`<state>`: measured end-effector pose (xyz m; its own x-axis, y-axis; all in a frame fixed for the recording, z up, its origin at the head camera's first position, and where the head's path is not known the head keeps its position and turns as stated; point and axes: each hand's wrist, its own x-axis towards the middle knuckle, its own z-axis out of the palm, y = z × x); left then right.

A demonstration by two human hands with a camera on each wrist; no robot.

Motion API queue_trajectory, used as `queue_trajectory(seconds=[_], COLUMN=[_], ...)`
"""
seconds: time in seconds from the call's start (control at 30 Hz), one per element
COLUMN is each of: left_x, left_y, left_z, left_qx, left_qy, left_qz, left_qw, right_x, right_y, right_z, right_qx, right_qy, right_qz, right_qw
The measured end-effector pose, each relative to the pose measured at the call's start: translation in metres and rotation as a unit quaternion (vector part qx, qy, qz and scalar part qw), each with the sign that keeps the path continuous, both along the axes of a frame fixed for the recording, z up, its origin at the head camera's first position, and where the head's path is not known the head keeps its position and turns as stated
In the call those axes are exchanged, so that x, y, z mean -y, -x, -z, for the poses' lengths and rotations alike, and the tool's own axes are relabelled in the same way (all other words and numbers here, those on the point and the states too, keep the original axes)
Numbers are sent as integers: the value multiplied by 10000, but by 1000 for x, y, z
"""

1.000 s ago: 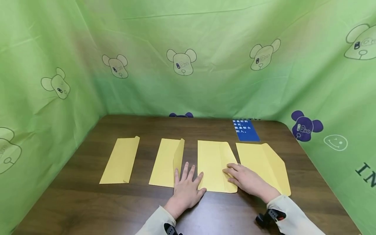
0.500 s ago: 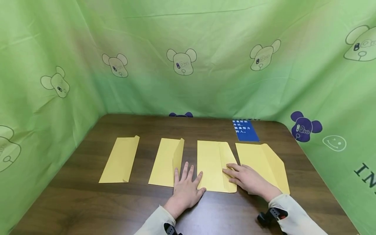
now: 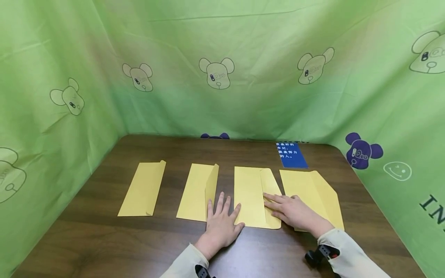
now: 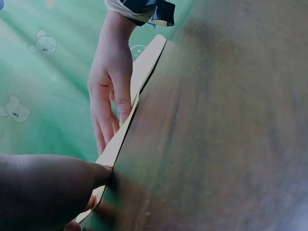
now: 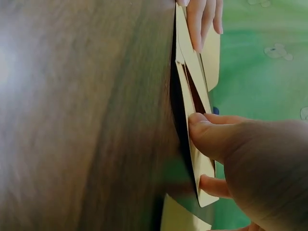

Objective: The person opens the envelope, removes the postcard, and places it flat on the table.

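Four yellow paper envelopes lie in a row. My left hand [image 3: 221, 227] rests with spread fingers between the second envelope [image 3: 192, 189] and the third envelope [image 3: 248, 197]; its little finger overlaps the second one's flap, and its thumb is at the third one's lower left corner. My right hand [image 3: 293, 212] lies on the unfolded flap [image 3: 269, 181] of the third envelope, fingertips at the mouth. In the right wrist view the mouth gapes [image 5: 195, 94] beside the right thumb [image 5: 199, 126]. The right hand's wrist overlaps the fourth envelope [image 3: 309, 183].
The first envelope [image 3: 142, 189] lies at the left of the brown wooden table [image 3: 104, 247]. A blue card [image 3: 292, 156] with white writing lies behind the fourth envelope. Green cloth [image 3: 174, 108] with printed bear heads stands around the table's back and sides.
My right fingertips have shifted slightly toward the third envelope's mouth, and its edge now shows a little raised. The left hand stays in place.
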<state>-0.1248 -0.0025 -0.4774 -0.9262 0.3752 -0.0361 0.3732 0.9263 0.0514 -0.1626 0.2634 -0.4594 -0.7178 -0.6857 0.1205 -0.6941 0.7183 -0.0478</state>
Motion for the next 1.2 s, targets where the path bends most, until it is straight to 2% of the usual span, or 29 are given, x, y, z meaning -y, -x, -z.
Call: queue_trajectory(seconds=[0.27,0.53,0.63,0.8,0.93,1.03,1.2], left_x=[-1,-1,0,0,0,0,1], left_y=[-1,-2,-2,-2,-1,-1,0], left_z=[0,1,2,2,3,3,2], left_qx=[-51,-52,-64,-64,-4,18,8], left_qy=[-10,26,40,3,-6,-6,-25], left_qz=[-7,-23,-16,-26,-5,3,-7], left_qw=[10000,10000,10000,10000,10000,10000,10000], right_x=[-6,-2,1,7,6,4,2], right_y=[5,5,3,2,5,7,9], right_z=[0,-4,-5,-8,-9,-8,-8], right_qx=[-155,367,300,-57,-24,164,642], right_qy=[-25,-370,-457,-564,-386,-80,343], right_qz=[-398,-193,-213,-429,-605,-722,-577], right_qw=[9991,9985,9983,9975,9974,9972,9957])
